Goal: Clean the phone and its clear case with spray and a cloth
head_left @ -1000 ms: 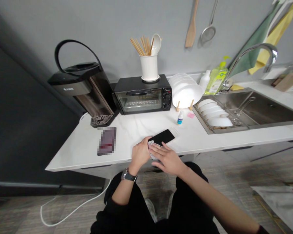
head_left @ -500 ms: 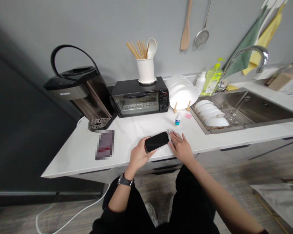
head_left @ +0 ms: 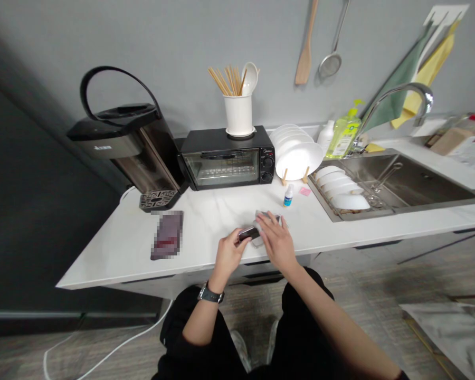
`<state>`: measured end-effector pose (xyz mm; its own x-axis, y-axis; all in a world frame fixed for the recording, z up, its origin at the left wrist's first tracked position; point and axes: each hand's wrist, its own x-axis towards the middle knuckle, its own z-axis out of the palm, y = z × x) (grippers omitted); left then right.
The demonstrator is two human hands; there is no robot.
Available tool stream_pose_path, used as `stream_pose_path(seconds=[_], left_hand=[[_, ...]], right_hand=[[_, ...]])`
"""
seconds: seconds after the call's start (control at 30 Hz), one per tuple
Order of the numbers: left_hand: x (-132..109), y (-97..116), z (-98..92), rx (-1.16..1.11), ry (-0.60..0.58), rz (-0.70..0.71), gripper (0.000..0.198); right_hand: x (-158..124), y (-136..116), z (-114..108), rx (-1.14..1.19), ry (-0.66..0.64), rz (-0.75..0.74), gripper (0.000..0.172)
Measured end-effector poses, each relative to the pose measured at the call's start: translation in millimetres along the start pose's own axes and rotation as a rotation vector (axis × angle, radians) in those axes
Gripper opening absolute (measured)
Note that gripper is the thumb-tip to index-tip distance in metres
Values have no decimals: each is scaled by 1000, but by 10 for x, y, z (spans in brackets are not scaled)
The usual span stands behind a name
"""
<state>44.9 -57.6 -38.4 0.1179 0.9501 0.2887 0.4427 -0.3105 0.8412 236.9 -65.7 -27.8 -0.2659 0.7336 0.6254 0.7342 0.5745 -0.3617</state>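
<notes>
A black phone [head_left: 248, 233] lies on the white counter [head_left: 206, 221] near its front edge. My left hand [head_left: 228, 253] grips the phone's near left end. My right hand [head_left: 276, 241] lies flat over most of the phone and presses a pale cloth [head_left: 260, 216] onto it; only the cloth's far edge shows past the fingers. A wristwatch [head_left: 211, 294] sits on my left wrist.
A small white dropper bottle [head_left: 287, 196] and a pink note [head_left: 305, 191] stand just behind the hands. A blurred dark flat item [head_left: 167, 241] lies to the left. Behind are a black water dispenser [head_left: 126, 148], a toaster oven [head_left: 225, 158], racked plates [head_left: 296, 153] and a sink [head_left: 399, 182].
My right hand slid back leftward from the phone's far end and now covers most of the screen with the cloth. My left hand kept its hold on the near end.
</notes>
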Motion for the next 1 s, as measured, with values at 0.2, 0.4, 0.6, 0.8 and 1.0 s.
stream_pose_path(seconds=[0.2,0.4,0.6,0.8,1.0], left_hand=[[-9,12,-15,-1,8,2,15],[-8,-36,-11,46,8,6,13],[-35,15,1,40,13,63,20],[-132,261,-3,148,134,121,23],[-218,391,-1,239,182,187,26]], right_hand=[[-12,-121,-11,-182,-100,-25,57],[-16,-185,-30,-113,-245,-208,75],[-16,-170,-18,-164,-130,9,82],[40,-255,-65,-89,-82,-65,84],[51,-173,-168,-66,-137,-117,83]])
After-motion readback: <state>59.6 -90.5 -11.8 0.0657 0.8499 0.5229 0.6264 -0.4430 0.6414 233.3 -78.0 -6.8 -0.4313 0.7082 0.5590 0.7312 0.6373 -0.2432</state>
